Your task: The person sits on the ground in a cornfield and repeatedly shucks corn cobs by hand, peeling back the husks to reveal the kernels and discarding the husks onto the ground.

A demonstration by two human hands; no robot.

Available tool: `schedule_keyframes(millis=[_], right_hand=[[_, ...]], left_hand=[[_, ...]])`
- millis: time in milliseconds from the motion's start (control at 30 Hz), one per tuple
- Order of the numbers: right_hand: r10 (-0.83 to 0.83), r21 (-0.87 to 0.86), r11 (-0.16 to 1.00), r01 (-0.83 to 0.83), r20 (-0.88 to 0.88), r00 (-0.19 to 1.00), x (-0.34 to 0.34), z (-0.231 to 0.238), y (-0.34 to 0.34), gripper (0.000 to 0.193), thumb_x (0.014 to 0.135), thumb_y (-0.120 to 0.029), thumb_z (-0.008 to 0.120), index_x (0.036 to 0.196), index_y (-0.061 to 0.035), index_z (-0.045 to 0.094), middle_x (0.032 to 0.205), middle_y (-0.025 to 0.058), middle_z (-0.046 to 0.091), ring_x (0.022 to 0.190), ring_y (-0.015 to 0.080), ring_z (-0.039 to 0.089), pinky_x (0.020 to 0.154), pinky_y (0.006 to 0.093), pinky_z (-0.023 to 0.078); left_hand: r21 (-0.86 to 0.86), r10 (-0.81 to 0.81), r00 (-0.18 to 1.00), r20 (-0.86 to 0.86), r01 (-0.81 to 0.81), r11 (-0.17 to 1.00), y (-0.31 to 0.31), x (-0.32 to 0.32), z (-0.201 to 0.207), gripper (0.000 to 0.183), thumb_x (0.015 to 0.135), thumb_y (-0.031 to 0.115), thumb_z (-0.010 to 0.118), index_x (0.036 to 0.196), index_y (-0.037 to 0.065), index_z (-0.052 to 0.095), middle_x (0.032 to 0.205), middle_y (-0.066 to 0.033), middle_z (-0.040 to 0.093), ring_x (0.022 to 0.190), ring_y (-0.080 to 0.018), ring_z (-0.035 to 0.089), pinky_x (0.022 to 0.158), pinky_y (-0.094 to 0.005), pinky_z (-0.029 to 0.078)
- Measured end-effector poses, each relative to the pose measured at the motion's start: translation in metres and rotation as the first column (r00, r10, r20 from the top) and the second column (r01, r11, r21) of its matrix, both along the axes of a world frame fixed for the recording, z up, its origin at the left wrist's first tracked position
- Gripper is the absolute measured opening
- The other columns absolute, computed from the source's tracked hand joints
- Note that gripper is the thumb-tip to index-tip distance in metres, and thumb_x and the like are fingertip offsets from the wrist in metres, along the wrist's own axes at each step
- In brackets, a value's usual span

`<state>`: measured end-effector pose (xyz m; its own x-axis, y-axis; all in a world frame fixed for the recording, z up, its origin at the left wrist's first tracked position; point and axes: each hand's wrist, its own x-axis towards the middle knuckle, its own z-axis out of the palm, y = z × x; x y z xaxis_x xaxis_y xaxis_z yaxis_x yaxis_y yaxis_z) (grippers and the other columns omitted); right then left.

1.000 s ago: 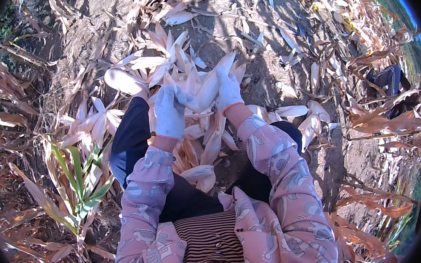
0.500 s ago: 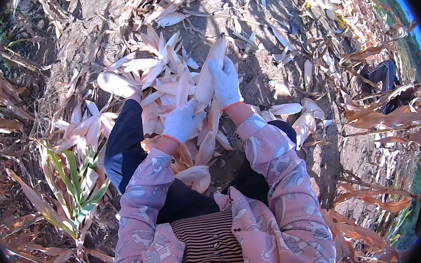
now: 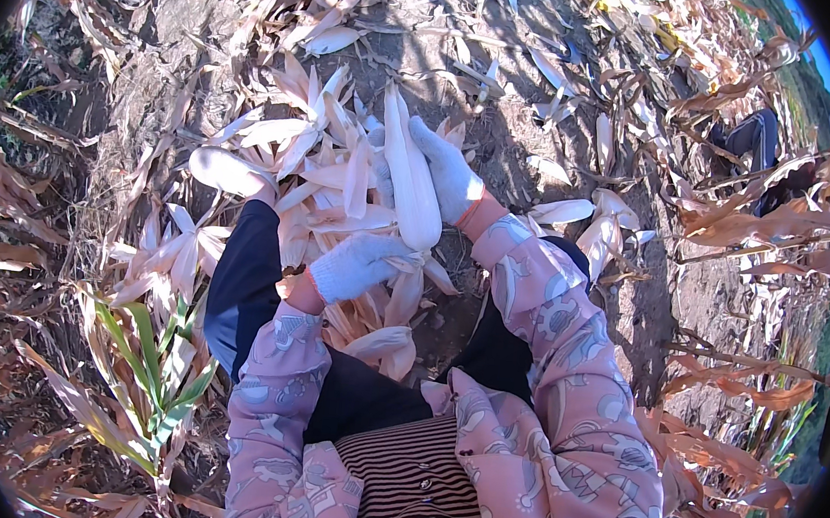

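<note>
Pale corn ear (image 3: 411, 190) in the gloved right hand (image 3: 450, 175), gloved left hand (image 3: 353, 268) at the near end, loose husks (image 3: 347, 219) alongside.
Right hand closed around the ear's middle from the right, gloved fingers showing past its left edge. Left hand partly curled, fingertips at the thick near end; firm hold or mere touch, impossible to tell. Long axis slanting from far left to near right, narrow tip away; right hand nearer the middle, left hand nearer the butt. Ear directly left of the right palm, far and right of the left hand. Farther left, a pale shoe (image 3: 232, 173); near left, a green-leaved plant (image 3: 151, 362); far right, another person's dark-trousered leg (image 3: 759, 141).
</note>
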<state>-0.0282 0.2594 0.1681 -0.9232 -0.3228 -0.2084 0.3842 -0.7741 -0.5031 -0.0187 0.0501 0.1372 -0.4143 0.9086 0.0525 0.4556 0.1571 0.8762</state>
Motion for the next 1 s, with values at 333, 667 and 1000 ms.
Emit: schedule_keyframes(millis=[333,667,1000], right_hand=[[-0.175,0.069,0.982,0.173,0.025,0.984,-0.002,0.000,0.005,0.053,0.097,-0.053,0.040,0.119,-0.0058,0.050,0.099,0.0143,0.064,0.074,0.0241,0.066,0.066,0.0391,0.056],[-0.286,0.494,0.828,0.267,-0.038,0.957,0.001,-0.025,-0.043,0.056,0.099,-0.050,0.039,0.130,-0.0044,0.050,0.115,0.0113,0.060,0.102,0.0140,0.057,0.089,0.0282,0.047],[-0.396,0.741,0.429,0.517,-0.360,0.845,-0.001,-0.049,-0.047,0.053,0.098,-0.039,0.048,0.136,-0.0026,0.045,0.128,0.0127,0.057,0.115,0.0209,0.054,0.097,0.0314,0.041]], left_hand=[[-0.354,0.041,0.909,-0.414,-0.203,0.913,-0.012,-0.002,-0.007,0.084,0.081,0.037,0.069,0.148,0.005,0.027,0.141,-0.0193,0.041,0.120,-0.0341,0.050,0.100,-0.0394,0.043],[0.101,-0.069,0.075,0.995,-0.630,0.770,0.035,0.021,-0.017,0.059,0.096,0.052,0.045,0.140,0.013,0.037,0.130,-0.0088,0.053,0.116,-0.0246,0.055,0.089,-0.0431,0.052],[-0.035,0.491,0.336,0.804,-0.797,0.603,0.029,0.004,-0.035,0.038,0.099,0.033,0.050,0.121,0.002,0.054,0.109,-0.0087,0.062,0.092,-0.0174,0.062,0.075,-0.0322,0.053]])
